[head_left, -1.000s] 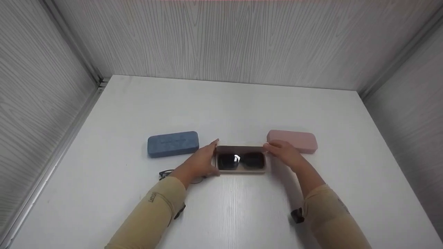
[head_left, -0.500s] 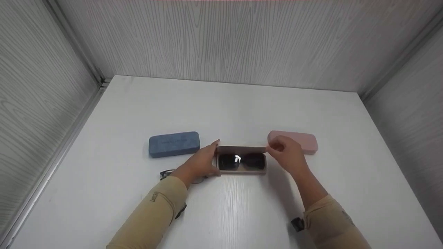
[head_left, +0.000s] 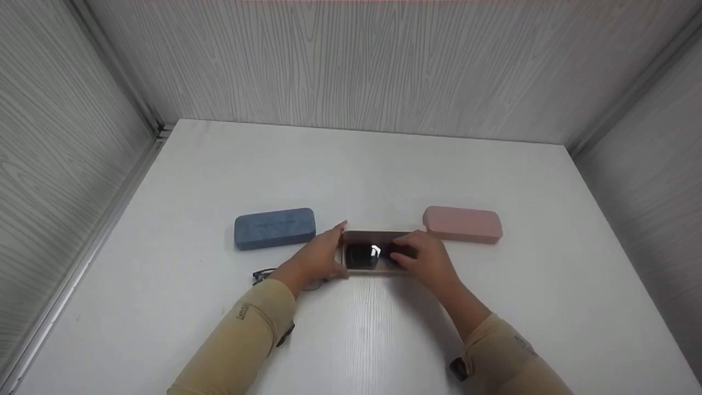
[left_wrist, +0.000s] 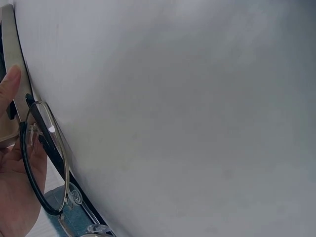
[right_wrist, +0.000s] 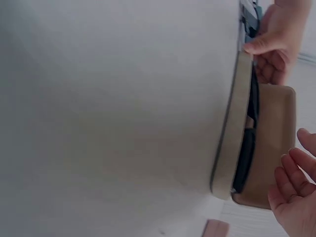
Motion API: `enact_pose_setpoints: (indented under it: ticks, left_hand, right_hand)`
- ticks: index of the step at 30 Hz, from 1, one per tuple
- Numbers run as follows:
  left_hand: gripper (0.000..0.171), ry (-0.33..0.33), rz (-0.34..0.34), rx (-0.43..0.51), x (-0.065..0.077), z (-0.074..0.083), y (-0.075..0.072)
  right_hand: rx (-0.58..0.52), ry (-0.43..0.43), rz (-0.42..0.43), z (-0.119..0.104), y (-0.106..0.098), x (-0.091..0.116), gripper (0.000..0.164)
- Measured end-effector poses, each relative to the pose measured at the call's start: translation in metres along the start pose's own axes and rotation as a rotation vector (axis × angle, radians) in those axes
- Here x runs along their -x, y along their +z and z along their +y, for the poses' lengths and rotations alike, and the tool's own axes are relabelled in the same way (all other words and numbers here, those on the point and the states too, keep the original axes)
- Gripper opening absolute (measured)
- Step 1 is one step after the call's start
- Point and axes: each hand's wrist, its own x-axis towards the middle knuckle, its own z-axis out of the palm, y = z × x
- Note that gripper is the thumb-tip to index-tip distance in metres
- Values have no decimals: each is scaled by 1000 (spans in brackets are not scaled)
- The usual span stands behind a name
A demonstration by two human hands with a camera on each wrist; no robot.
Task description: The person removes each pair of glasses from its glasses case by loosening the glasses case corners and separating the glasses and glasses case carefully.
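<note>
reaching over sunglasses (head_left: 362, 257), right hand (head_left: 428, 260) shifted inward

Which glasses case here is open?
The cream rectangular case with black sunglasses inside, gripped by the left hand; the blue rectangular case and pink rectangular case are closed.

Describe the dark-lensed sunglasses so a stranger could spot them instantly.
On the white tabletop, between the oblong blue case and the oblong pink case, sits an open beige case gripped by the left hand. The dark-lensed sunglasses lie inside it, one lens partly behind the right hand. Unlike the clear-lensed eyeglasses near the left wrist, their lenses look near black.
</note>
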Motion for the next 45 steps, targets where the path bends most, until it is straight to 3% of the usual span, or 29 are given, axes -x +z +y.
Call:
enact_pose_setpoints:
  ticks: [8, 20, 28, 36, 45]
  left_hand:
    - [111, -12, -7, -10, 0, 2, -1]
    - [109, 36, -5, -12, 0, 0, 0]
    - [109, 33, 9, 1, 1, 0, 0]
    - [111, 12, -2, -6, 0, 1, 0]
    - [112, 35, 16, 20, 1, 0, 0]
  right_hand:
    - [45, 3, -54, 3, 20, -3, 31]
    - [178, -44, -85, 4, 37, -11, 26]
    - [229, -42, -43, 3, 38, -10, 13]
    - [267, 60, -49, -3, 41, -10, 11]
    - [260, 2, -34, -7, 34, -8, 8]
